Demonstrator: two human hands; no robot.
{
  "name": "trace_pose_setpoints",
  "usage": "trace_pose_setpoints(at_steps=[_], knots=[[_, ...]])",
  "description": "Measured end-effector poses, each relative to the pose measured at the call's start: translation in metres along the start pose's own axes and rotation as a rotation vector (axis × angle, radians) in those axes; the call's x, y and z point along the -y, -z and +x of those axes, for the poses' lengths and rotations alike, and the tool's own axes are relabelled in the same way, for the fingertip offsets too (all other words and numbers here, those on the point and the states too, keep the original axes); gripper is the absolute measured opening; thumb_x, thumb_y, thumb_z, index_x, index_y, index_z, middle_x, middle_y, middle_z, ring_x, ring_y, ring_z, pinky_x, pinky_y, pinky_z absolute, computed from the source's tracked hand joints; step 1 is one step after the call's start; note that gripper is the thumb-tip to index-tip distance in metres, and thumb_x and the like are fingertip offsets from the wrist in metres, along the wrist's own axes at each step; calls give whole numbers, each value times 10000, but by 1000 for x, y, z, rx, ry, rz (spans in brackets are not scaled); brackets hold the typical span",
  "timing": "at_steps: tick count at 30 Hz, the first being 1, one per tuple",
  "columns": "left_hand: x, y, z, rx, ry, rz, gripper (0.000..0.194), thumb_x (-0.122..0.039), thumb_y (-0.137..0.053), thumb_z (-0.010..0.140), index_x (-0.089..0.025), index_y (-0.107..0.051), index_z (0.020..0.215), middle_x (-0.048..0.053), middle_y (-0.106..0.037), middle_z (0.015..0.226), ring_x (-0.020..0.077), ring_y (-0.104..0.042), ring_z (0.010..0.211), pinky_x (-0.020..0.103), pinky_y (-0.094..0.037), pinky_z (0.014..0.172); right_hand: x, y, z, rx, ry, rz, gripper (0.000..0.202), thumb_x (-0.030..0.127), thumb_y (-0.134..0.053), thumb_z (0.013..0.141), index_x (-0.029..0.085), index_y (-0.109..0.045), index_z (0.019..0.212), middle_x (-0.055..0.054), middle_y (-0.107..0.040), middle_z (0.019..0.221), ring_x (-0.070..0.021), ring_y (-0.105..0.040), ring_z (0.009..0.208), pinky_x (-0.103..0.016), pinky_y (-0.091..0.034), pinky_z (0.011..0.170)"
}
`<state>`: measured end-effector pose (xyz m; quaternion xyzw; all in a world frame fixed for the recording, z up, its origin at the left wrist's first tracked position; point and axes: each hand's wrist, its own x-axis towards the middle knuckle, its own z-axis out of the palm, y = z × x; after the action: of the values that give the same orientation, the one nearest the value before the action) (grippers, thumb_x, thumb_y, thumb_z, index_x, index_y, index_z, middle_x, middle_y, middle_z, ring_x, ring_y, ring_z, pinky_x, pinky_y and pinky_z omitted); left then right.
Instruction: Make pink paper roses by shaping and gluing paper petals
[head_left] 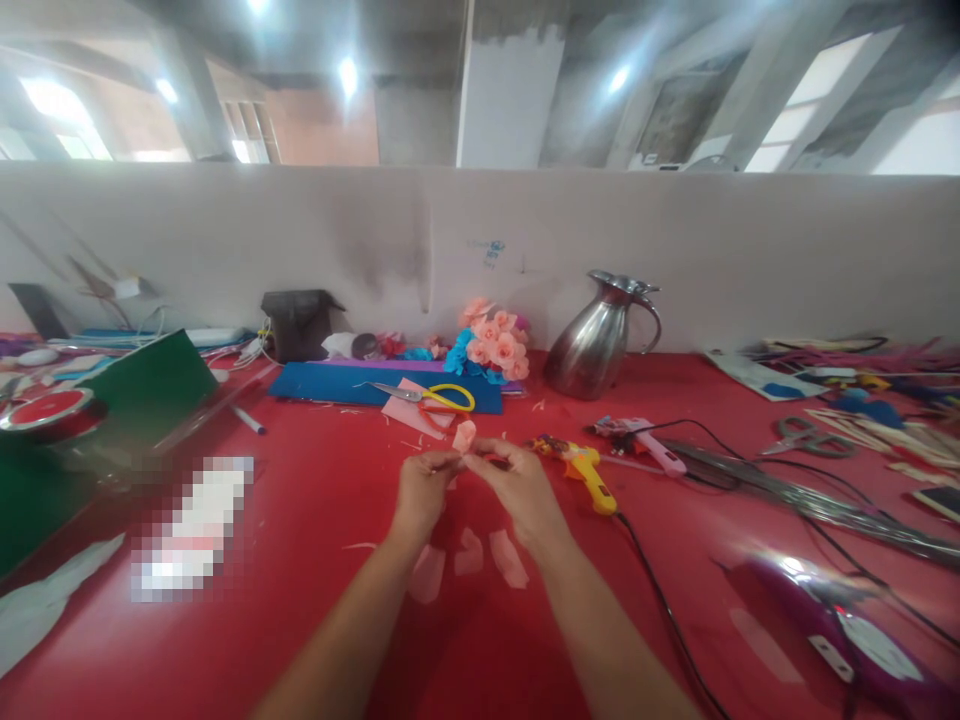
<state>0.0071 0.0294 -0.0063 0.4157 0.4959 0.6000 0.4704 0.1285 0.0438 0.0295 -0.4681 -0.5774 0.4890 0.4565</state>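
Between my two hands, above the middle of the red table, is a small peach paper flower [465,436]. My left hand [424,488] pinches it low on the left side. From the right, my right hand [517,483] closes its fingertips on the same flower. Loose pink paper petals [509,558] lie on the table below, between my forearms. Just beyond my fingers are scissors with yellow and orange handles [450,397], resting on pink paper [409,408] and a blue sheet [330,386]. What my fingertips cover cannot be seen.
A yellow glue gun [592,478] and a pink glue gun [652,447] lie to the right with trailing cords. Finished paper flowers [499,345] and a steel jug [592,340] stand at the back. Green board [161,390] with tape [52,410] is left; grey-handled scissors [817,438] lie right.
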Motion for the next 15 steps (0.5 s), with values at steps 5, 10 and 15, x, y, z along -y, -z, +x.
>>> trace_pose_setpoints(at_steps=[5, 10, 15], knots=[[5, 1, 1, 16, -74, 59, 172, -164, -586, 628, -185, -741, 701, 19, -667, 598, 164, -572, 623, 271, -436, 659, -1, 2, 2, 29, 21, -22, 205, 318, -671, 640, 160, -678, 771, -16, -652, 745, -159, -594, 720, -280, -438, 708], [6, 1, 1, 29, -149, 140, 227, -113, -535, 636, -188, -739, 702, 2, -636, 575, 147, -539, 606, 252, -415, 643, -4, 2, 2, 62, 25, -21, 213, 352, -673, 639, 157, -650, 724, -18, -644, 725, -162, -585, 697, -284, -435, 692], [3, 0, 0, 6, -152, 159, 196, -127, -550, 645, -187, -733, 685, 0, -626, 582, 139, -519, 593, 240, -395, 615, -2, 3, 2, 82, 36, -14, 202, 346, -673, 642, 162, -638, 718, -15, -639, 741, -156, -576, 691, -271, -428, 676]])
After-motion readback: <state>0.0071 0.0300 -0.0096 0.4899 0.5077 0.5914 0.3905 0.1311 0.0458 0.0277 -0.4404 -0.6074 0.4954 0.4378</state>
